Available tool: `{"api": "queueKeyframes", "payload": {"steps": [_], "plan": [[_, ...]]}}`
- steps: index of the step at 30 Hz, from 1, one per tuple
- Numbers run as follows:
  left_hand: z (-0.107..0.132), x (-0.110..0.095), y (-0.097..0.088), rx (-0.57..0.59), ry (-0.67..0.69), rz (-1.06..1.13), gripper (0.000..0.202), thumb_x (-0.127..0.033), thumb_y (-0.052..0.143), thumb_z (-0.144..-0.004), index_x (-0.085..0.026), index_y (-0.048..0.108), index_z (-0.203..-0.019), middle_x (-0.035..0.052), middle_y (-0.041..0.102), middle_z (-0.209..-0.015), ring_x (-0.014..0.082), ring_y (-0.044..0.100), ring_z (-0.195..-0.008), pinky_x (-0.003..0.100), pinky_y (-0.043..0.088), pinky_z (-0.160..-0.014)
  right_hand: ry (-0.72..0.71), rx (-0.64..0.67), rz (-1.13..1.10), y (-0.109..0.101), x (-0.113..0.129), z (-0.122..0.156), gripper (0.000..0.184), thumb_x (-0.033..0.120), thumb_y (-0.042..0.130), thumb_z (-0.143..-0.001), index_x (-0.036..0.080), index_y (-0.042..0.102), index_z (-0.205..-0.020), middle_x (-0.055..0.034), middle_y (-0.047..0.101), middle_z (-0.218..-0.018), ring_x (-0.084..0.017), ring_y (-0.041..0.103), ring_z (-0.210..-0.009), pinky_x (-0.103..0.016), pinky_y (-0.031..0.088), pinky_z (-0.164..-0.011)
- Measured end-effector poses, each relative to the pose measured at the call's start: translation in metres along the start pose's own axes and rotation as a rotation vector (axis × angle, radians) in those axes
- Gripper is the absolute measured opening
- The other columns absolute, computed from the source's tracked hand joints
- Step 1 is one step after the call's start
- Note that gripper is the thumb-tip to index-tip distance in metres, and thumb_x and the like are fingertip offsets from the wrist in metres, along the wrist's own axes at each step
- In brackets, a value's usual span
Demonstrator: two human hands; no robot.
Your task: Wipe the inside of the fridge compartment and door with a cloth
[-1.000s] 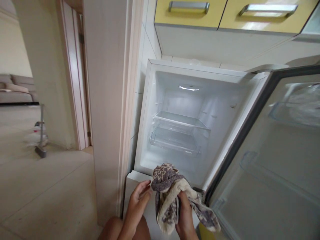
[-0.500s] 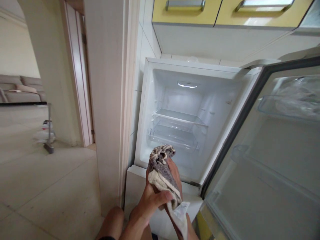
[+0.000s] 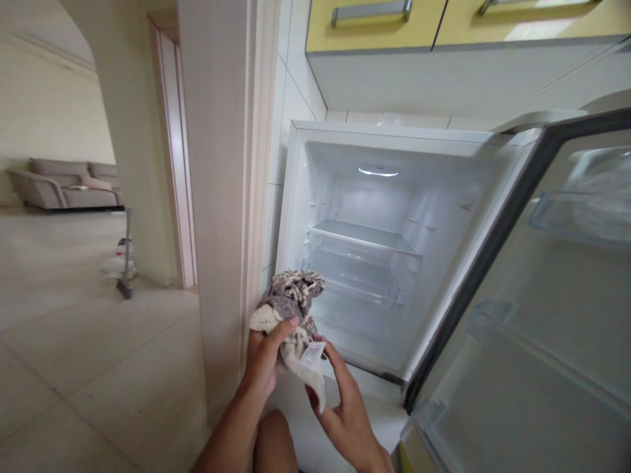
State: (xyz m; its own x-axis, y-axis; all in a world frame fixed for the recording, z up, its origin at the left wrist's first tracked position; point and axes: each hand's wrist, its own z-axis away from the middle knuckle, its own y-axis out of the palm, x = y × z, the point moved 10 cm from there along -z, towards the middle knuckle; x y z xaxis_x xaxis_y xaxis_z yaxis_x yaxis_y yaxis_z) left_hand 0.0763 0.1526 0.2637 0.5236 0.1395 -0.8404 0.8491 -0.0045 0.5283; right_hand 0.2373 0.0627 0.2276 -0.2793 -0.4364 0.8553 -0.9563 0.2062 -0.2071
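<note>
A bunched cloth (image 3: 290, 305), mottled grey-brown and cream with a small white label, is in front of the open fridge (image 3: 365, 341). My left hand (image 3: 263, 351) grips it from below, with the thumb pressed over its near side. At the loose end by the label, my right hand (image 3: 342, 397) curves around the cloth, its thumb and fingertips touching the fabric. Part of the right fingers is hidden behind the cloth. Inside the fridge are a glass shelf (image 3: 365, 236) and a clear drawer (image 3: 362, 279).
On the right the fridge door (image 3: 547, 341) stands open, with clear bins and a plastic bag in the upper one. Yellow cabinets (image 3: 372, 33) hang above. A door frame (image 3: 221, 197) is close on the left; beyond it are a broom-like tool (image 3: 127, 263) and a sofa (image 3: 73, 185).
The cloth and my left hand have moved left and slightly up. My right hand has shifted from the cloth's upper right side down to its loose end. The view has turned slightly left.
</note>
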Motion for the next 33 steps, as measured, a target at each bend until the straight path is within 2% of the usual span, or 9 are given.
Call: {"api": "queueKeyframes", "payload": {"steps": [3, 6, 9, 12, 14, 17, 24, 27, 33], "plan": [[-0.024, -0.030, -0.005, -0.067, 0.199, -0.113, 0.076, -0.038, 0.086, -0.060, -0.017, 0.063, -0.130, 0.0067, 0.077, -0.105, 0.0240, 0.075, -0.090, 0.034, 0.062, -0.079, 0.149, -0.113, -0.061, -0.021, -0.062, 0.001, 0.067, 0.040, 0.076, -0.085, 0.029, 0.057, -0.148, -0.0082, 0.058, -0.151, -0.028, 0.053, -0.141, -0.050, 0.036, -0.123], [-0.047, -0.058, -0.004, -0.113, 0.404, -0.309, 0.084, -0.033, 0.085, -0.060, -0.017, 0.059, -0.138, 0.0097, 0.074, -0.121, 0.0249, 0.073, -0.102, 0.036, 0.060, -0.089, 0.281, -0.243, -0.061, -0.044, -0.130, 0.008, 0.064, 0.047, 0.085, -0.070, 0.027, 0.072, -0.129, -0.0116, 0.066, -0.140, -0.034, 0.059, -0.134, -0.055, 0.036, -0.122], [-0.070, -0.077, 0.012, -0.056, 0.570, -0.524, 0.083, -0.032, 0.083, -0.062, -0.016, 0.058, -0.140, 0.0121, 0.071, -0.130, 0.0281, 0.070, -0.114, 0.041, 0.057, -0.102, 0.380, -0.362, -0.121, -0.061, -0.185, 0.020, 0.067, 0.050, 0.092, -0.055, 0.026, 0.077, -0.116, -0.0134, 0.072, -0.130, -0.037, 0.063, -0.128, -0.057, 0.041, -0.118], [-0.085, -0.090, 0.038, 0.028, 0.769, -0.747, 0.073, -0.028, 0.076, -0.067, -0.017, 0.061, -0.138, 0.0124, 0.068, -0.135, 0.0296, 0.065, -0.123, 0.043, 0.052, -0.109, 0.443, -0.438, -0.296, -0.063, -0.211, 0.023, 0.069, 0.053, 0.094, -0.053, 0.024, 0.075, -0.113, -0.0142, 0.076, -0.120, -0.036, 0.070, -0.117, -0.051, 0.054, -0.104], [-0.094, -0.090, 0.052, 0.073, 0.857, -0.886, 0.069, -0.025, 0.072, -0.070, -0.019, 0.061, -0.138, 0.0116, 0.066, -0.136, 0.0292, 0.064, -0.125, 0.043, 0.050, -0.111, 0.472, -0.468, -0.427, -0.060, -0.210, 0.013, 0.071, 0.055, 0.095, -0.055, 0.022, 0.073, -0.114, -0.0141, 0.077, -0.115, -0.032, 0.073, -0.108, -0.046, 0.059, -0.095], [-0.109, -0.076, 0.061, 0.129, 0.878, -1.052, 0.070, -0.023, 0.070, -0.073, -0.024, 0.059, -0.142, 0.0107, 0.063, -0.140, 0.0295, 0.063, -0.126, 0.043, 0.050, -0.112, 0.525, -0.492, -0.616, -0.054, -0.188, -0.018, 0.075, 0.055, 0.095, -0.057, 0.020, 0.068, -0.118, -0.0129, 0.076, -0.115, -0.029, 0.075, -0.101, -0.043, 0.061, -0.089], [-0.141, -0.029, 0.042, 0.139, 0.796, -1.234, 0.070, -0.022, 0.070, -0.075, -0.025, 0.056, -0.144, 0.0123, 0.062, -0.141, 0.0330, 0.062, -0.127, 0.048, 0.052, -0.110, 0.461, -0.526, -0.904, -0.053, -0.130, -0.125, 0.061, 0.044, 0.096, -0.059, 0.020, 0.067, -0.107, -0.0076, 0.077, -0.104, -0.022, 0.075, -0.093, -0.039, 0.062, -0.086], [-0.149, -0.018, 0.037, 0.152, 0.730, -1.293, 0.072, -0.021, 0.070, -0.075, -0.027, 0.055, -0.145, 0.0116, 0.060, -0.143, 0.0334, 0.062, -0.127, 0.048, 0.053, -0.109, 0.489, -0.568, -1.004, -0.062, -0.130, -0.153, 0.044, 0.041, 0.092, -0.065, 0.020, 0.065, -0.094, -0.0068, 0.077, -0.099, -0.024, 0.076, -0.097, -0.039, 0.063, -0.087], [-0.150, -0.011, 0.043, 0.218, 0.686, -1.277, 0.074, -0.020, 0.070, -0.076, -0.029, 0.053, -0.148, 0.0113, 0.058, -0.145, 0.0333, 0.062, -0.129, 0.048, 0.053, -0.110, 0.580, -0.693, -1.048, -0.087, -0.142, -0.175, 0.030, 0.045, 0.075, -0.085, 0.018, 0.065, -0.090, -0.0083, 0.078, -0.092, -0.019, 0.076, -0.079, -0.024, 0.061, -0.058]]}}
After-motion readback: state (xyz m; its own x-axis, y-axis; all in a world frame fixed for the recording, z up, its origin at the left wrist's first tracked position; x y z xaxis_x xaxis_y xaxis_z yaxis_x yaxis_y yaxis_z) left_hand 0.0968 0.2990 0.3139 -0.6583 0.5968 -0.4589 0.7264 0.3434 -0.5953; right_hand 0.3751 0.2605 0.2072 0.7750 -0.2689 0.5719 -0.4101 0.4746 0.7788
